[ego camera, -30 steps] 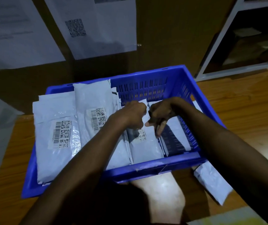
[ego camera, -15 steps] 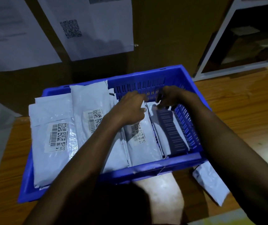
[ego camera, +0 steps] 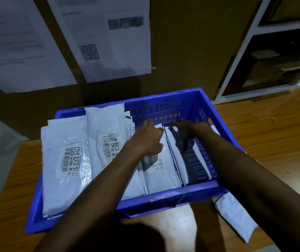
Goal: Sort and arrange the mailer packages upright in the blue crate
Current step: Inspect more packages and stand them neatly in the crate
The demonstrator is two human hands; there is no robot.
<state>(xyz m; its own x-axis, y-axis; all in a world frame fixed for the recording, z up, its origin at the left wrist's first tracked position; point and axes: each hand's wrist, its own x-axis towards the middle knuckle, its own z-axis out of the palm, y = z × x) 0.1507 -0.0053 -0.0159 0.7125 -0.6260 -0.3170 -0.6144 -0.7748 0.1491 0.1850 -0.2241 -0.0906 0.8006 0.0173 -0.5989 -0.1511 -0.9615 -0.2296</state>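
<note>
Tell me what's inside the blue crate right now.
White mailer packages lean in a row inside the blue crate, three showing barcode labels. The left hand and right hand cover the top edges of the right-hand ones; the crate floor is hidden.

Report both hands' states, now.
Left hand: grips the labelled mailer by its top.
Right hand: pinches the rightmost mailer at its top edge.

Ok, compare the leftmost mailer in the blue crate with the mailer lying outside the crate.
The leftmost mailer leans inside the blue crate; the outside mailer lies flat on the wooden table. The leftmost mailer shows a barcode label; the outside mailer shows none. Both are pale plastic.
</note>
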